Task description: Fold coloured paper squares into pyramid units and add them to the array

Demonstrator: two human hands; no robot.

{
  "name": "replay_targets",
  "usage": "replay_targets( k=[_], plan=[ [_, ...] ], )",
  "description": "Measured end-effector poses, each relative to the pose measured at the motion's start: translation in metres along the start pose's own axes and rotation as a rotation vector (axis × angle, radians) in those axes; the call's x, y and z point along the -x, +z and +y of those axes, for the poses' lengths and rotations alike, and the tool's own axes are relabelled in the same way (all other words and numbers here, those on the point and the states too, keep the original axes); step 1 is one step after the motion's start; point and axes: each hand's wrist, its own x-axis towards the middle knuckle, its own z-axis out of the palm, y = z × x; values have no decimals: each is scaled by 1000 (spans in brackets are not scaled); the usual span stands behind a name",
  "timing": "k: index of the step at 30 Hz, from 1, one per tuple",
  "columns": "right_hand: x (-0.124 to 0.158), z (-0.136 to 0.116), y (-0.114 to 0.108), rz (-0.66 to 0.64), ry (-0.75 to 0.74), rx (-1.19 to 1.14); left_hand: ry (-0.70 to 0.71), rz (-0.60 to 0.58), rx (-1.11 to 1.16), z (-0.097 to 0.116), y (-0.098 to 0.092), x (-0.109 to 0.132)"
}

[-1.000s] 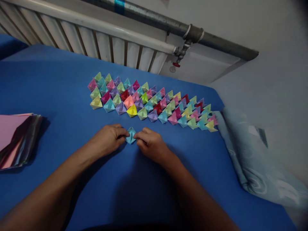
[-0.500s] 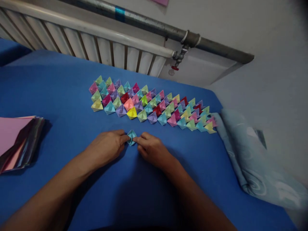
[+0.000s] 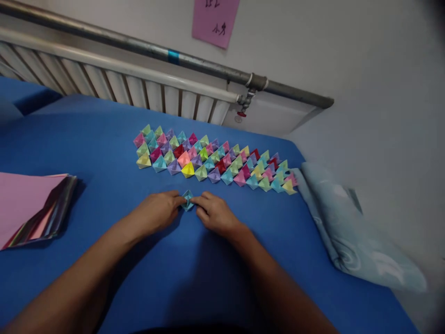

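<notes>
A small teal folded paper boat [image 3: 187, 201] is between my two hands over the blue surface. My left hand [image 3: 160, 211] has its thumb and fingers closed on the boat's left end. From the other side, my right hand [image 3: 216, 212] grips the boat's right end, its index finger reaching over the rim and its other fingers curled in. Just beyond my hands, several rows of small paper boats [image 3: 214, 175] stand close together in many colours, among them yellow, pink, green, purple and red.
On the left lies a stack of coloured paper [image 3: 28, 197], pink on top. A folded light-blue patterned cloth [image 3: 347, 232] is on the right. Behind the blue surface [image 3: 104, 153] are a white radiator [image 3: 170, 99], a metal pipe [image 3: 139, 44] and a red-handled valve [image 3: 241, 114].
The view has tilted up, showing more of the pink paper with writing on the wall. Both hands stay at the teal boat, with little visible movement.
</notes>
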Motion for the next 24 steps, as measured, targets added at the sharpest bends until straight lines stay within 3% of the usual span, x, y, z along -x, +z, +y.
replay_targets(
  k=[7,19,24],
  plan=[
    [3,-13,2,-24,21,163,15,2,9,-2,2,-3],
    [-2,-19,-1,-109,107,249,-49,-17,7,-2,6,-6],
    [-1,-14,6,-16,79,182,-74,7,47,5,5,-7]
  ],
)
